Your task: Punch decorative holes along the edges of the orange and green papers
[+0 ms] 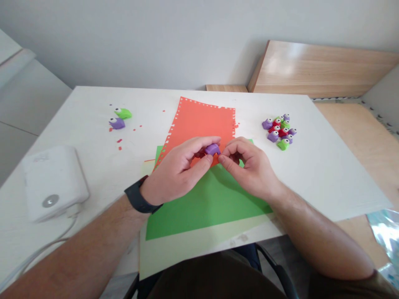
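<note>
Between the thumb and fingers of my left hand [179,168] is a small purple craft punch [212,149]. My right hand [251,166] is closed in a pinch at the punch's right end; what its fingertips hold is hidden. Under both hands lies an orange sheet of paper [204,118], with small holes and notches along its left, top and right edges. Its near part is partly covered by my left hand. A green sheet [199,211] lies beneath it, nearer to me.
A cluster of purple, green and red punches [283,132] stands at the right. At the left are a green punch [125,113], a purple punch [117,123] and scattered paper bits [120,148]. A white device [56,178] with a cable sits on the white table [327,174].
</note>
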{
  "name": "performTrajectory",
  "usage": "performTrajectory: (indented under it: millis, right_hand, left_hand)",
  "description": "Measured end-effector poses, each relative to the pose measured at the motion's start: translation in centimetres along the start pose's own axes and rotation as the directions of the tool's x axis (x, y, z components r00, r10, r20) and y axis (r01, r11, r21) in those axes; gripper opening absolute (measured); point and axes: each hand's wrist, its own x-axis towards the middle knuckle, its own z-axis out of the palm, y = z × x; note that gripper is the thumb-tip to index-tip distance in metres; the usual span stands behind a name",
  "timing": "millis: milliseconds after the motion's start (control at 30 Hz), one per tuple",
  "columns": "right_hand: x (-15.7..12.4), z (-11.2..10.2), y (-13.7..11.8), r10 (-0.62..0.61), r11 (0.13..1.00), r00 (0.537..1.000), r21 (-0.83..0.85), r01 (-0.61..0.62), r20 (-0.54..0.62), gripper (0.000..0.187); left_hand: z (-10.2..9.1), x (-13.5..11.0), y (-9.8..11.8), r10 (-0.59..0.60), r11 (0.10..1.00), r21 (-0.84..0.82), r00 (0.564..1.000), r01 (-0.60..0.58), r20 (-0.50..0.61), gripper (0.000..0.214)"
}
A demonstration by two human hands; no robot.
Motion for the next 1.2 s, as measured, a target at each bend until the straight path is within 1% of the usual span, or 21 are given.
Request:
performTrajectory:
  millis: [167,467,767,967,1200]
  right_hand:
    - [0.00,-0.11,-0.13,0.011,1.000,1.000,0.004,-0.011,0.011,0.010]
    - [0.02,-0.11,-0.09,0.024,1.000,1.000,-0.013,-0.024,-0.004,0.010]
    - [0.06,-0.19,-0.04,0.012,1.000,1.000,-0.019,-0.012,0.022,0.010]
    - [0.06,-0.20,-0.04,0.009,1.000,1.000,-0.003,-0.009,0.007,0.010]
    - [0.07,-0.26,-0.23,0.027,1.000,1.000,-0.007,-0.027,-0.005,0.011]
  left_hand:
    - [-0.10,0.08,0.33,0.043,0.998,0.052,0.999,-0.043,0.002,0.041]
    - [-0.03,0.15,0.44,0.043,0.997,0.069,0.999,-0.042,-0.006,0.042]
    - [-0.11,0.38,0.54,0.108,0.987,0.115,0.994,-0.109,0.009,0.040]
    - [-0.10,0.29,0.51,0.088,0.990,0.106,0.996,-0.088,0.010,0.040]
    - [0.03,0.18,0.34,0.048,0.996,0.077,0.999,-0.047,-0.017,0.041]
